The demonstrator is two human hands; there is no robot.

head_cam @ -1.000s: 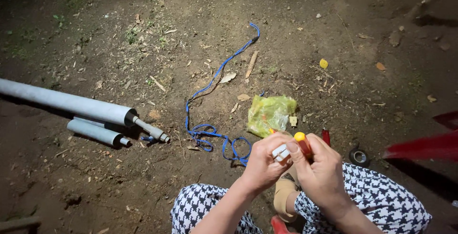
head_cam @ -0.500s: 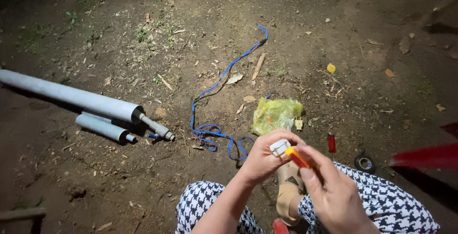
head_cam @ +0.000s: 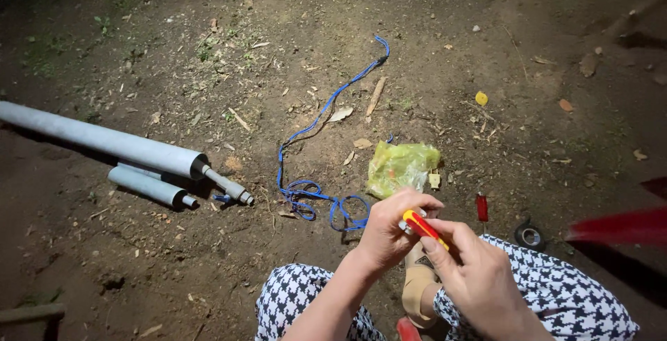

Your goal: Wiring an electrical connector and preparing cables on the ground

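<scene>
Head view: a red screwdriver with a yellow band point(head_cam: 421, 226) is pinched between the fingers of the right hand point(head_cam: 479, 282), its tip being pressed against a small white part that is gripped in the closed fingers of the left hand point(head_cam: 389, 233); the white part is mostly hidden by the fingers, so its kind cannot be told; both hands are held together above the knees, which are covered by black-and-white houndstooth cloth point(head_cam: 570, 292), and a sandalled foot point(head_cam: 417, 285) is seen just beneath them. On the bare dirt ground point(head_cam: 486, 28), just beyond the left hand, a crumpled yellow-green plastic bag point(head_cam: 399, 166) is laid, with a small pale plug-like piece point(head_cam: 434, 180) touching its right edge; a blue cable point(head_cam: 326, 115) is stretched away from the bag's left side toward the top of the view and is bunched in loose coils point(head_cam: 316, 201) near the left hand. A small red object point(head_cam: 481, 207) and a dark roll of tape point(head_cam: 528, 235) are found to the right of the hands. Well apart to the left, a long grey pipe point(head_cam: 104, 139) with a narrower fitting at its end is laid beside a shorter grey pipe point(head_cam: 146, 187); a blurred red shape point(head_cam: 618, 226) is seen at the right edge.
</scene>
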